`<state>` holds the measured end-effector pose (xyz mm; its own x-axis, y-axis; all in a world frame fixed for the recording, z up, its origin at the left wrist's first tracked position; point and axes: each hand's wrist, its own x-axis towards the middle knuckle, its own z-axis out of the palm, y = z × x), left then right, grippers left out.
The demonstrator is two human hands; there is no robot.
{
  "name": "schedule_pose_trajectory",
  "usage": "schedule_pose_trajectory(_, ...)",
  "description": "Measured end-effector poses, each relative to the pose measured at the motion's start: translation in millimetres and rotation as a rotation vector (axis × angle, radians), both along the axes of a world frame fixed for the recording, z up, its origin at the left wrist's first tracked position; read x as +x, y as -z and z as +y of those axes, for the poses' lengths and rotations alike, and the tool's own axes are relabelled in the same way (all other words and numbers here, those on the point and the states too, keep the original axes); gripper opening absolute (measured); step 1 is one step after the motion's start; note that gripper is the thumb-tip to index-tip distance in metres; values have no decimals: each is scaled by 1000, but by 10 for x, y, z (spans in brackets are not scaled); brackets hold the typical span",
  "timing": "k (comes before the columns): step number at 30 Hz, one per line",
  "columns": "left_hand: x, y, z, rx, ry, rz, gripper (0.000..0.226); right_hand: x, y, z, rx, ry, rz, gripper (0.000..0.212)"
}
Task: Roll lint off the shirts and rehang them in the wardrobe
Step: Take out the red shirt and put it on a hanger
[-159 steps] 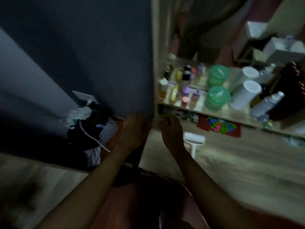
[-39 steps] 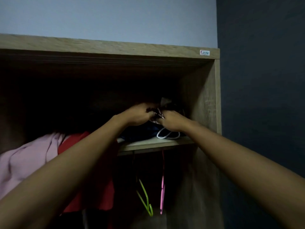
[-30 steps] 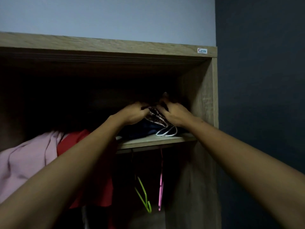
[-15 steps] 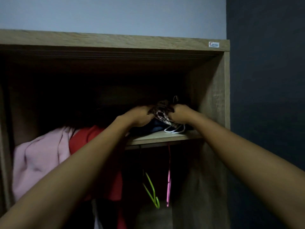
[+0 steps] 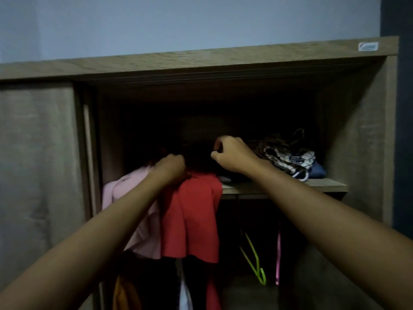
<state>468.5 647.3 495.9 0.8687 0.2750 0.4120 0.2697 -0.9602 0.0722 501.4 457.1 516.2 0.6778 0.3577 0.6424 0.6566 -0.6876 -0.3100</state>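
Red shirt (image 5: pixel 192 220) is right under my left hand (image 5: pixel 171 167), hanging in the wardrobe (image 5: pixel 362 153) beside the pink shirt (image 5: pixel 129 198), and my left fingers are curled down into the dark at its collar. I reckon they're bunched on fabric or a hanger top, though the shadow hides what exactly they pinch. My right hand (image 5: pixel 232 155) is up just beside the shelf (image 5: pixel 286 186), fingers (image 5: pixel 218 145) curled into a loose pinch, and whether they hold anything I can't tell. Now the risks. If I tug the red shirt by its cloth and not its hanger, it could slip off and drop among the clothes below. Pull sideways and the pink shirt, touching it, may drag along. The patterned bundle (image 5: pixel 283 153) on the shelf sits close to my right forearm; one careless sweep could knock it over the edge. Below the shelf, a green hanger (image 5: pixel 254 258) and a pink hanger (image 5: pixel 278 256) dangle empty, easy to snag.
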Motion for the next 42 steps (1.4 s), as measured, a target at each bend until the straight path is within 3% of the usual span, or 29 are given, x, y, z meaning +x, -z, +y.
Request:
schedule_pose_trajectory(3,-49,87,-109,155,103,-264,37,125,82,243,-1,-19,52,32)
schedule_pose_trajectory(6,-203,187,-159,290,231,-493,29,201,1,338,44,21,75,51)
schedule_pose_trajectory(10,-369,484,-179,456,640,-763,25,207,-177,356,-44,49,162,66)
schedule_pose_trajectory(15,-550,829,-223,459,815,-788,28,184,-82,469,-194,65,269,87)
schedule_pose_trajectory(19,-586,925,-191,446,841,-724,28,191,47,548,-188,125,165,63)
schedule_pose_trajectory(23,-671,800,-58,231,797,-584,43,228,-65,451,-2,164,84,49)
schedule_pose_trajectory(25,-732,691,-19,13,776,-653,41,207,-155,341,183,165,37,42)
schedule_pose_trajectory(28,-721,541,79,-279,649,-760,28,-11,-199,130,465,-11,-159,25)
schedule_pose_trajectory(31,-672,442,178,-648,617,-744,29,-337,-76,-100,357,-287,-329,23)
schedule_pose_trajectory(34,-653,421,142,-929,604,-722,40,-506,195,-269,13,-427,-250,23)
schedule_pose_trajectory(37,-615,473,22,-804,513,-603,47,-521,460,-325,-165,-351,-203,19)
schedule_pose_trajectory(40,-588,495,-19,-587,479,-562,51,-562,573,-284,-151,-327,-187,20)
schedule_pose_trajectory(42,-608,467,-11,-547,488,-532,47,-605,558,-273,-157,-336,-161,20)
